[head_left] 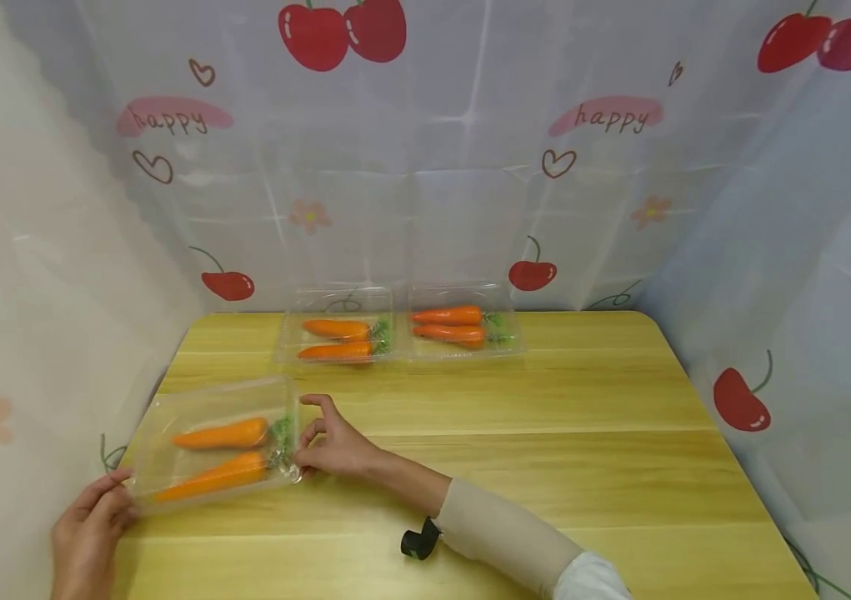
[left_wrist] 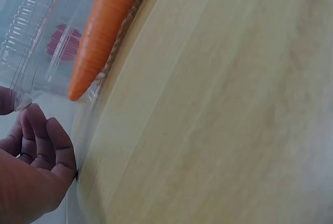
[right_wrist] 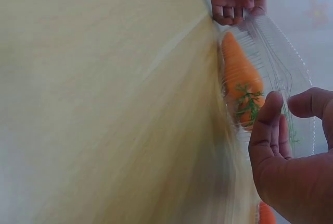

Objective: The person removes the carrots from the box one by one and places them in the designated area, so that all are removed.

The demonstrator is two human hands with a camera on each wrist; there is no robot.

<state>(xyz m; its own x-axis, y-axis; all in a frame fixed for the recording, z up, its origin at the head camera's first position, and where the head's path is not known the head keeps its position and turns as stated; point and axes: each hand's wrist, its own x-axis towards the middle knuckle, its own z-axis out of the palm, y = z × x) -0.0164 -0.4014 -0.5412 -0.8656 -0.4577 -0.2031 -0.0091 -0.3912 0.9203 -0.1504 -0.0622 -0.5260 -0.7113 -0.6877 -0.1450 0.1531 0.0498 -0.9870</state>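
A clear plastic clamshell box (head_left: pixel 162 417) with an upper carrot (head_left: pixel 222 434) and a lower carrot (head_left: pixel 215 477) inside is held between both hands at the table's left side. My left hand (head_left: pixel 91 529) pinches its left end near the front corner; in the left wrist view the thumb and fingertips meet at the box's corner, close to the carrot's tip (left_wrist: pixel 80 78). At the opposite end, beside the green carrot tops (head_left: pixel 282 437), my right hand (head_left: pixel 342 442) grips the edge with thumb and curled fingers. The right wrist view shows the ridged plastic side (right_wrist: pixel 276 52) stretching between the two hands.
At the table's back edge stand two more clear boxes side by side, the left box (head_left: pixel 290 337) and the right box (head_left: pixel 508 346), each with two carrots. A printed curtain (head_left: pixel 455 208) encloses the wooden table (head_left: pixel 545 450). A black device (head_left: pixel 419 542) sits by the right forearm.
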